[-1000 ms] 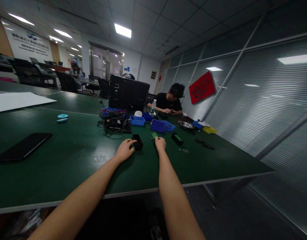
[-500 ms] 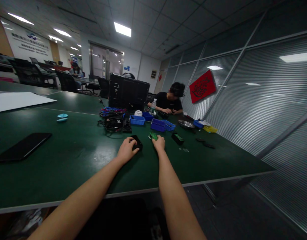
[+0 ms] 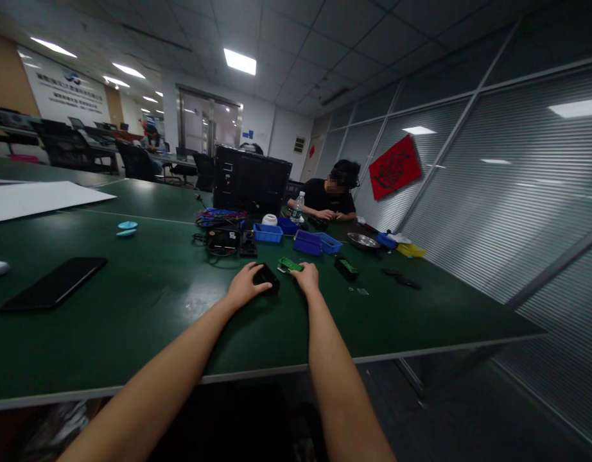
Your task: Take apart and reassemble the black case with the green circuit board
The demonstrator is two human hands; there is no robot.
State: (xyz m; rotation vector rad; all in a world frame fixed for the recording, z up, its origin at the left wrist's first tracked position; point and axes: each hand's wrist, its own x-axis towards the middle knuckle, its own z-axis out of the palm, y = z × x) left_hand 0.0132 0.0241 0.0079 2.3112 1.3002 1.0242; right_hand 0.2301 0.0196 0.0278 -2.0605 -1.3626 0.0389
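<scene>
My left hand (image 3: 246,285) grips a small black open case (image 3: 268,278) on the green table, thumb on its near side and fingers on its far side. Just right of it, my right hand (image 3: 306,277) pinches a green circuit board (image 3: 289,264) by its right end, a little apart from the case. Something small and pale shows under the board's left end. Further right stands a second black case (image 3: 346,268) with a green board in it. Small clear pieces (image 3: 362,291) lie near that case.
Blue bins (image 3: 268,233), a black power unit (image 3: 222,240) with tangled wires and a metal bowl (image 3: 363,240) stand beyond my hands. Flat black parts (image 3: 406,280) lie right, a large black slab (image 3: 54,283) left. Across the table sits a co-worker (image 3: 332,192) near a bottle (image 3: 298,205).
My right hand has turned the circuit board and brought it left, closer to the black case. My left hand keeps its hold on the case. The whole view has shifted slightly.
</scene>
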